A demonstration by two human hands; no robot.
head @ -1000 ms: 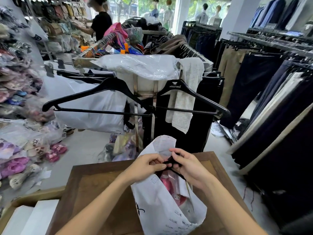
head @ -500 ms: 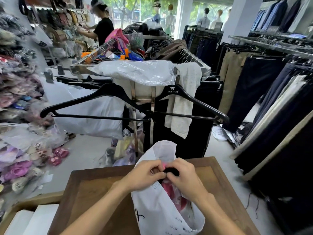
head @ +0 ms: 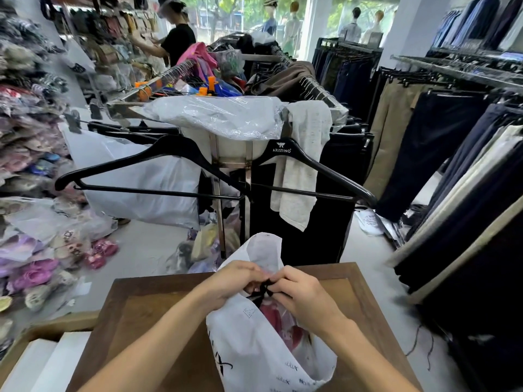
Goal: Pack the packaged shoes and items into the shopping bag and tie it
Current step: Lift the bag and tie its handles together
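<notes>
White printed plastic shopping bag (head: 254, 355) upright on brown wooden desk (head: 147, 329), pink packaged items (head: 271, 315) inside, left hand (head: 235, 284) and right hand (head: 300, 292) fingers pinching black ties (head: 264, 290) at its mouth, black plastic hangers (head: 175, 162) on rack beyond.

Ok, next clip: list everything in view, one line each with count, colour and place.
shopping bag: one, white, on the table, open at its near side
black ties: bunched at the bag's mouth
pink packaged items: count unclear, inside the bag
table: one, brown wood, foreground
hangers: two, black, on the rack behind the table
clear plastic bag: one, atop the rack
grey cloth: one, draped on the rack
packaged shoes: many, pink and purple, left
trousers: many, dark and tan, right
left hand: pinches the ties
right hand: pinches the ties
</notes>
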